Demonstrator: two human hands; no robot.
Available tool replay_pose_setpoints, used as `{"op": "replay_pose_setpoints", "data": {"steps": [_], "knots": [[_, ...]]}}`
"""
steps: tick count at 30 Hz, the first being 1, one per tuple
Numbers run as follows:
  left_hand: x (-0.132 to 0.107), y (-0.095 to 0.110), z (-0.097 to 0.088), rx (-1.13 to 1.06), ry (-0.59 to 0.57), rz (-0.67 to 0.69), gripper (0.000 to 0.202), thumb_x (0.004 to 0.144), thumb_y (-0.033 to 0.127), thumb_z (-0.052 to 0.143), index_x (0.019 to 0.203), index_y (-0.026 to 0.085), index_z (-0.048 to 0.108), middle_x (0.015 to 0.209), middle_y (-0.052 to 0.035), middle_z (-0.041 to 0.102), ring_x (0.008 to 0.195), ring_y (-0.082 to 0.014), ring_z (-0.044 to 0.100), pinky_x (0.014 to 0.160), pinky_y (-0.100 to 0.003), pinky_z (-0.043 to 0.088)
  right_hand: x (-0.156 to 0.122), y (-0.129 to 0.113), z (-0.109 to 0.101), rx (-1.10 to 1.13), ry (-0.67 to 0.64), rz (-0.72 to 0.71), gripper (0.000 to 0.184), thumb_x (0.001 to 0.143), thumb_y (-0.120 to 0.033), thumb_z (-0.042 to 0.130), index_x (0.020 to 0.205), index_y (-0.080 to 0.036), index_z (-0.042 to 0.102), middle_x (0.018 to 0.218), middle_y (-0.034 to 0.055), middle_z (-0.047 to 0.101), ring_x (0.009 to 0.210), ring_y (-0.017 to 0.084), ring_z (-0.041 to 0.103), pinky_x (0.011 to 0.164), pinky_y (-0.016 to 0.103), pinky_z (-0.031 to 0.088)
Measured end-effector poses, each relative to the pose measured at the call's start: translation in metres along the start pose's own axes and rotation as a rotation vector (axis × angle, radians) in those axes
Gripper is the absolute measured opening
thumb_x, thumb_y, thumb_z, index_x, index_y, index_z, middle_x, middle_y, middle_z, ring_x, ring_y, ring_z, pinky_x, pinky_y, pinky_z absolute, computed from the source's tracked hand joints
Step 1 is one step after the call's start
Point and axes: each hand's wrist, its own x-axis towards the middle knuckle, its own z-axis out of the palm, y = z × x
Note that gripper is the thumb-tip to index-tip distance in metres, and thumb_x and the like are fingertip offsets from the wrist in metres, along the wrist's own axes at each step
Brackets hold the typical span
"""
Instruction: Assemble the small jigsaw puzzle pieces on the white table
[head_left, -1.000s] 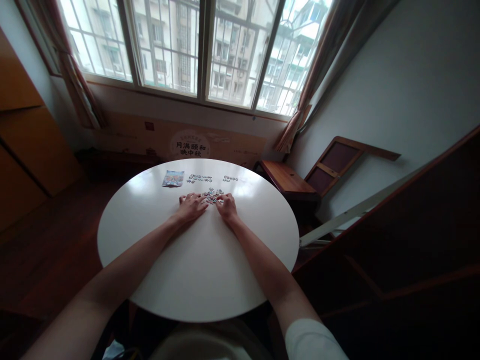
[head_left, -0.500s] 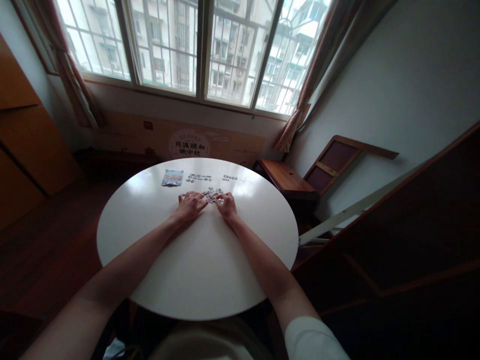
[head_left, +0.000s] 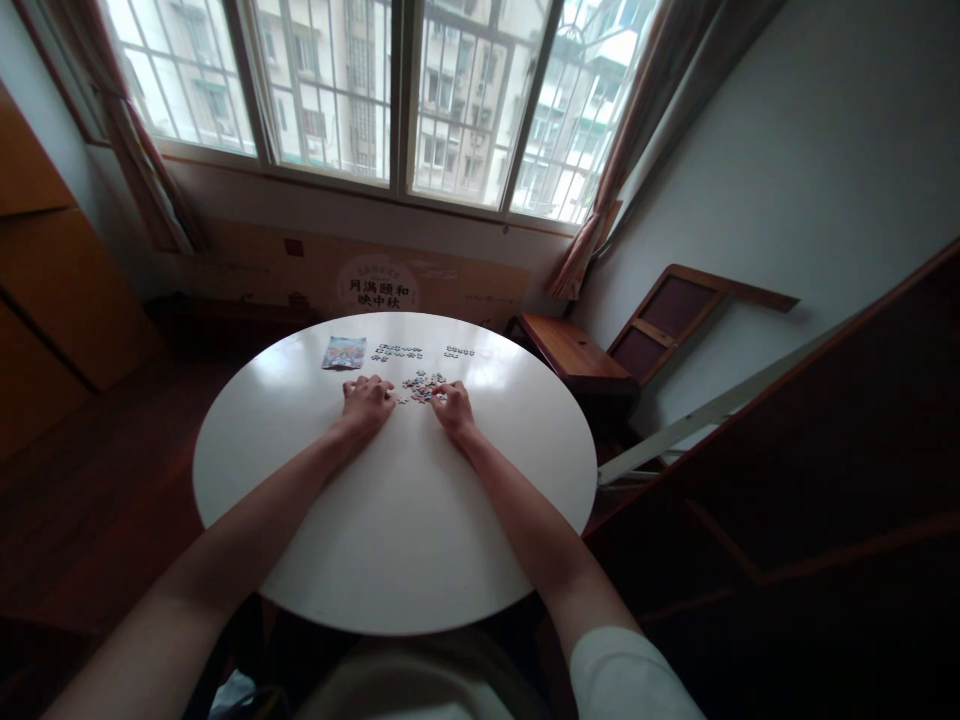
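A loose pile of small jigsaw puzzle pieces (head_left: 425, 385) lies on the round white table (head_left: 405, 520). My left hand (head_left: 367, 402) rests just left of the pile, its fingers bent and apart; no piece shows in it. At the pile's right edge, my right hand (head_left: 454, 408) has thumb and forefinger pinched together on what looks like a puzzle piece, mostly hidden by the fingers. Beyond the pile, pieces stand in rows at the left (head_left: 399, 352), and a smaller group (head_left: 460, 351) sits to the right. A printed picture sheet (head_left: 344, 353) lies at the far left.
A wooden chair (head_left: 577, 348) stands past the table's right rim. Beside it leans a framed panel (head_left: 667, 315) against the wall. A long printed cardboard piece (head_left: 465, 285) stands below the barred window (head_left: 465, 110). An orange cabinet (head_left: 45, 290) is at the left.
My left hand has drawn left, away from the pile, uncovering its left edge and a few stray pieces. My right hand stays at the pile's right edge.
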Motion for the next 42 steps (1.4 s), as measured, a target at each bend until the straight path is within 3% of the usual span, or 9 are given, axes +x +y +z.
{"op": "replay_pose_setpoints", "data": {"steps": [11,23,31,38,42], "knots": [[-0.0001,-0.0044,-0.0094,0.012,0.010,-0.162,0.038,0.073,0.051,0.052,0.093,0.021,0.066,0.104,-0.0111,0.060,0.101,-0.0324,0.049,0.086,-0.046,0.032,-0.0012,-0.0013,0.0002,-0.019,0.004,-0.011,0.014,0.076,-0.015,0.058,0.085,-0.018,0.070,0.090,0.0061,0.053,0.089,0.020,0.056,0.087,0.032,0.044],[0.0051,-0.0068,-0.0053,-0.097,-0.088,-0.188,0.034,0.075,0.047,0.051,0.095,0.023,0.065,0.108,-0.0098,0.059,0.105,-0.0329,0.047,0.086,-0.045,0.034,-0.0005,0.0005,0.0022,-0.012,0.006,-0.017,0.014,0.076,-0.015,0.059,0.084,-0.017,0.070,0.089,0.0055,0.052,0.088,0.019,0.056,0.086,0.032,0.045],[0.0017,-0.0070,-0.0041,-0.075,-0.022,-0.200,0.038,0.073,0.052,0.053,0.093,0.021,0.063,0.108,-0.0118,0.056,0.106,-0.0344,0.045,0.086,-0.047,0.032,0.0002,0.0011,0.0030,-0.012,0.001,-0.019,0.012,0.076,-0.016,0.060,0.083,-0.017,0.070,0.089,0.0060,0.052,0.088,0.019,0.056,0.086,0.033,0.046],[0.0040,-0.0070,-0.0044,-0.121,-0.059,-0.172,0.032,0.076,0.045,0.050,0.094,0.023,0.064,0.108,-0.0111,0.057,0.105,-0.0328,0.046,0.086,-0.046,0.033,-0.0006,-0.0007,0.0015,0.003,0.002,-0.018,0.012,0.076,-0.015,0.059,0.083,-0.018,0.070,0.088,0.0052,0.052,0.086,0.018,0.057,0.086,0.033,0.046],[0.0033,-0.0065,-0.0054,-0.115,-0.043,-0.192,0.039,0.073,0.051,0.054,0.097,0.022,0.063,0.109,-0.0111,0.057,0.106,-0.0337,0.045,0.086,-0.047,0.033,-0.0012,-0.0007,0.0014,0.005,0.002,-0.024,0.012,0.076,-0.015,0.059,0.082,-0.017,0.069,0.089,0.0057,0.052,0.087,0.019,0.056,0.086,0.034,0.046]]}}
